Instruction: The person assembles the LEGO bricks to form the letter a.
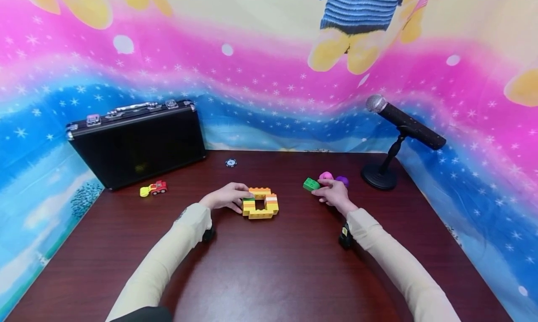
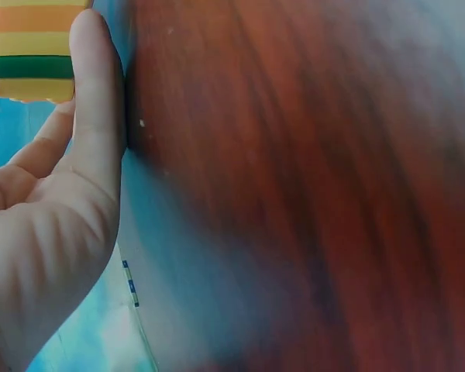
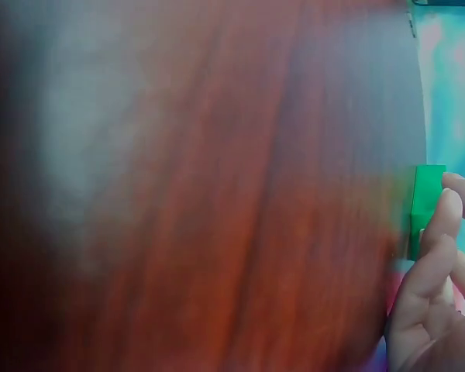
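Note:
A square ring of toy building bricks (image 1: 260, 215), mostly yellow and orange with a green layer, stands on the table. My left hand (image 1: 227, 197) holds it by its left side; in the left wrist view the thumb (image 2: 97, 93) lies along one face of the bricks (image 2: 32, 43). To the right of the ring, my right hand (image 1: 335, 196) pinches the near right corner of a green building brick (image 1: 310, 184). Its fingertips meet the edge of that green brick (image 3: 427, 190) in the right wrist view, where the far fingers are partly out of frame.
Beside the right hand lie a pink object (image 1: 325, 175) and a purple one (image 1: 343, 180). A microphone on a stand (image 1: 379, 176) is at back right. A black case (image 1: 138, 144), a red and yellow toy vehicle (image 1: 159, 187) and a poker chip (image 1: 231, 163) are toward the left and back.

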Motion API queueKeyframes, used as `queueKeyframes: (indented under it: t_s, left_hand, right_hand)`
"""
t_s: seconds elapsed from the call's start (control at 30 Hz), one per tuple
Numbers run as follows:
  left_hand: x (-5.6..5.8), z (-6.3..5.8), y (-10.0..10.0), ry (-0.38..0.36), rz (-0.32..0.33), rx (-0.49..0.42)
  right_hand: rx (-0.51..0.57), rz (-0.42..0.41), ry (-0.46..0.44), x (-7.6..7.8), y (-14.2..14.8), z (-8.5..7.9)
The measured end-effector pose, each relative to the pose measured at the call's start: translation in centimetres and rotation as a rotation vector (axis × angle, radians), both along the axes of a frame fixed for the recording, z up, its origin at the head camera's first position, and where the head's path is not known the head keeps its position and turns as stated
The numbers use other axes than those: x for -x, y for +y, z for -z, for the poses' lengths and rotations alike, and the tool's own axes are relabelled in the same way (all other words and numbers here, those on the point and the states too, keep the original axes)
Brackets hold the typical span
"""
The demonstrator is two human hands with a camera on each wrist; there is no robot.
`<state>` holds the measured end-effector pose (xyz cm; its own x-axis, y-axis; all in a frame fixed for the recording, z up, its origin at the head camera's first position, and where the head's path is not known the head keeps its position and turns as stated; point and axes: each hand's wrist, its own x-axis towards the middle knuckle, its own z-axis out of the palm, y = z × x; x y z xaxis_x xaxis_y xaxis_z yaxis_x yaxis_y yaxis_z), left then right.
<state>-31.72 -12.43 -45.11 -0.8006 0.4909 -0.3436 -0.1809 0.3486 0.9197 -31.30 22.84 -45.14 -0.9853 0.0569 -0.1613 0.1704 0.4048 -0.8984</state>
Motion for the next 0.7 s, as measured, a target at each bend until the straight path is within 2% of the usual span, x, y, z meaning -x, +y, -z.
queueKeyframes:
  t_s: [0.23, 0.4, 0.53, 0.7]
  left_hand:
    - [-0.2, 0.0, 0.0, 0.071, 0.024, 0.029]
    - [-0.4, 0.0, 0.1, 0.116, 0.012, 0.053]
    - [-0.6, 0.0, 0.2, 0.143, 0.005, 0.090]
    - [-0.7, -0.2, 0.3, 0.188, 0.015, 0.161]
  right_hand:
    - [-0.081, -0.002, 0.009, 0.3, -0.7, 0.1]
    - [-0.130, 0.004, 0.020, 0.3, -1.0, 0.0]
    - [-0.115, -0.005, 0.008, -0.1, -1.2, -0.1]
    - [-0.025, -0.055, -0.062, -1.0, -1.6, -0.4]
